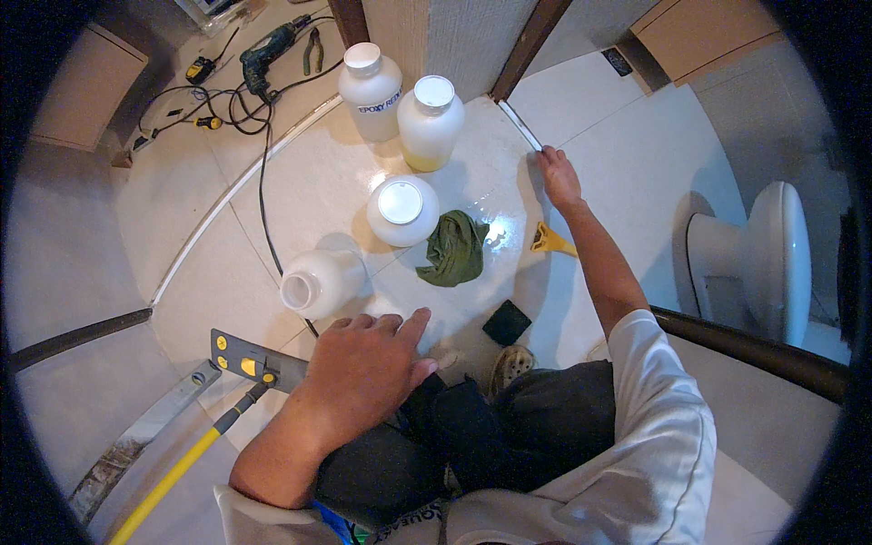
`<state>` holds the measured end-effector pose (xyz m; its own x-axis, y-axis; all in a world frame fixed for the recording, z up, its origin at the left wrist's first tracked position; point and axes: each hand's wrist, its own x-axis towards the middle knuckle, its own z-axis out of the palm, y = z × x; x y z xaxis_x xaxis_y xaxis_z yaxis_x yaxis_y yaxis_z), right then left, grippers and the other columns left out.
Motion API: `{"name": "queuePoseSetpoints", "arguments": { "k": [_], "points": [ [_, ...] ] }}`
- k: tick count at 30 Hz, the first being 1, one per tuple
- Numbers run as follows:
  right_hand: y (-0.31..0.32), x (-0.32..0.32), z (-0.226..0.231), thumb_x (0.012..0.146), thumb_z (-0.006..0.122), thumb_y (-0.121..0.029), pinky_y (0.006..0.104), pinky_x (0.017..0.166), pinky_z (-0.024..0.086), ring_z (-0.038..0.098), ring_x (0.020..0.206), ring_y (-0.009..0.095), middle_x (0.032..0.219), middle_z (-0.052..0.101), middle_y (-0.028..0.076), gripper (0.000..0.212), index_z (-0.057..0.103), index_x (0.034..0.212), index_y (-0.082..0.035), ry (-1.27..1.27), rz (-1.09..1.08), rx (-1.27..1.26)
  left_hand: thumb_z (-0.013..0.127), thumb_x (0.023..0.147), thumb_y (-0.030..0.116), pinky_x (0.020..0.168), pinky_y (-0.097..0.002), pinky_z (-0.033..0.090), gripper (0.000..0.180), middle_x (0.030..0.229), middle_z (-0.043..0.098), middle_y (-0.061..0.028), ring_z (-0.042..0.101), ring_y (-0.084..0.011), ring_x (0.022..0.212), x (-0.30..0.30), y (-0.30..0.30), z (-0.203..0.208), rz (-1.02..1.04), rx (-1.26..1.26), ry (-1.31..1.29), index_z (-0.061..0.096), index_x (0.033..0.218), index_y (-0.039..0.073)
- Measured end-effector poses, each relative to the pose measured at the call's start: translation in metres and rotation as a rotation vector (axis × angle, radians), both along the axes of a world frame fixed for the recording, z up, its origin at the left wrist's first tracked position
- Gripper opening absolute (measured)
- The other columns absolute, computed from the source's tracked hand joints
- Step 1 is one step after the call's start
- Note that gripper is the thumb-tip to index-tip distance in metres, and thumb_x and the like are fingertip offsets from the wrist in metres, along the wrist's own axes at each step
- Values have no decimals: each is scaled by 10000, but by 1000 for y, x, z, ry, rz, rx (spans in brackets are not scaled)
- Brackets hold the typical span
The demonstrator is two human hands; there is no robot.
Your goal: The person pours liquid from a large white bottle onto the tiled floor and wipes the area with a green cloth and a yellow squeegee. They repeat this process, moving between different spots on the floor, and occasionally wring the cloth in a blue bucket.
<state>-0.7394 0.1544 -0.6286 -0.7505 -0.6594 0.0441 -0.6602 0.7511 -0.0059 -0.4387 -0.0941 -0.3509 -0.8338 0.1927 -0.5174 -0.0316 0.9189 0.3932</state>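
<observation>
My right hand [559,178] reaches out to the floor at the doorway, fingers bunched at the near end of a narrow white strip [520,125]. What lies under its fingertips is hidden. Over my left knee hangs my left hand [368,359], holding nothing, its fingers loosely apart. Just beyond it an uncapped white plastic jar [327,280] lies tilted, mouth toward me. A crumpled green cloth [455,248] is on the floor between my hands. Beside my right forearm is a yellow-handled tool [551,239], partly covered by the arm. Nearer my shoe sits a dark square pad [506,323].
Three capped white jars [402,207], [431,127], [371,91] stand ahead, one holding yellowish liquid. A drill [270,56], pliers [313,52] and a black cable [265,173] lie far left. A flat mop [250,361] is at left, a toilet [763,259] at right.
</observation>
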Motion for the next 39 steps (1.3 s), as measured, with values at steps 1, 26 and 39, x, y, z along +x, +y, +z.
{"name": "queuePoseSetpoints", "arguments": {
  "k": [1, 26, 39],
  "points": [
    [-1, 2, 1, 717, 494, -2, 359, 827, 445, 493, 966, 290, 1078, 497, 119, 347, 534, 1061, -25, 38, 17, -2, 554, 812, 347, 772, -416, 471, 491, 1033, 593, -140, 567, -317, 935, 1, 0, 0, 10, 0, -4, 448, 1220, 95],
    [-36, 139, 23, 529, 748, -88, 352, 875, 398, 499, 973, 274, 1018, 501, 117, 578, 531, 1064, -58, -827, 185, -659, 843, 486, 331, 1059, -378, 223, 1129, 1414, 206, -186, 267, -288, 1286, 76, -102, -172, 921, 699, 424, 208, 1354, -11],
    [-55, 200, 51, 629, 686, -157, 385, 816, 431, 501, 977, 323, 1006, 500, 139, 487, 507, 1068, -50, -891, 508, -766, 752, 603, 189, 952, -421, 342, 511, 1119, 516, -156, 437, -323, 1116, 10, -64, -153, 392, 313, 682, 502, 1026, 47]
  ]
}}
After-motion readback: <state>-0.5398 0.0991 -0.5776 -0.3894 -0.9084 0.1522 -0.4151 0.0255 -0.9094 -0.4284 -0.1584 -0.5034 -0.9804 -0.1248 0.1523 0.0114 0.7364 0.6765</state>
